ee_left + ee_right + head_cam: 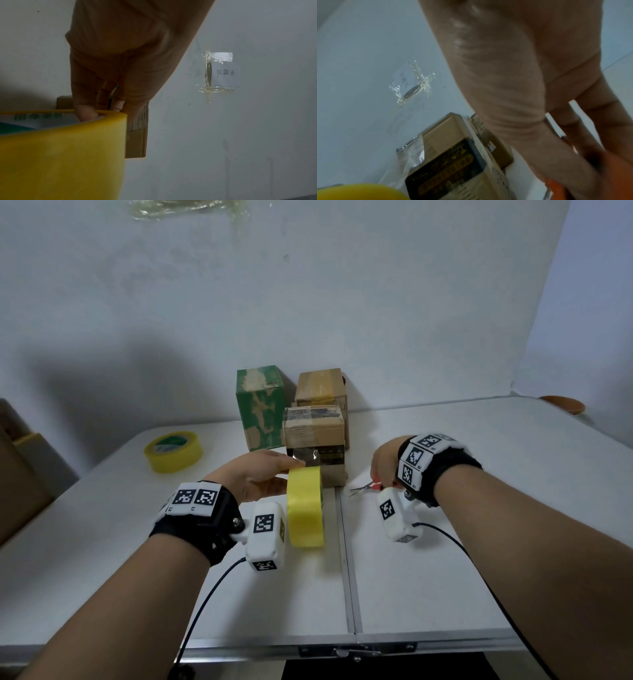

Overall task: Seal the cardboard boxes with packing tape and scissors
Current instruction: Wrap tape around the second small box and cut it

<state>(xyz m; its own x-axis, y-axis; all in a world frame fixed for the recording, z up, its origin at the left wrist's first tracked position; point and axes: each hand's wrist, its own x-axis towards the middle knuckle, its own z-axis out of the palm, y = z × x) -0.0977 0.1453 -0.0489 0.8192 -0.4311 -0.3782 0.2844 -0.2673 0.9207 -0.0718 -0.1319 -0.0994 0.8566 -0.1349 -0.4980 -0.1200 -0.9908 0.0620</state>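
Note:
My left hand [263, 474] grips a yellow tape roll [305, 505] held upright, with fingers inside its core [85, 112]. A clear strip of tape [306, 457] runs from the roll onto the front face of the nearest cardboard box [313, 436], which has tape across its top. To the right of that box, my right hand [385, 463] holds the red-handled scissors [366, 487] low over the table, blades pointing left. In the right wrist view the orange handle [556, 186] sits among the fingers, with the box [450, 155] and the roll's edge [359, 192] beside them.
A green box [260, 405] and a taped brown box [322, 386] stand behind against the wall. A second yellow tape roll [173, 451] lies at the left of the white folding table [445, 577]. A brown dish [561, 404] sits far right. Cardboard [20, 474] stands off the left edge.

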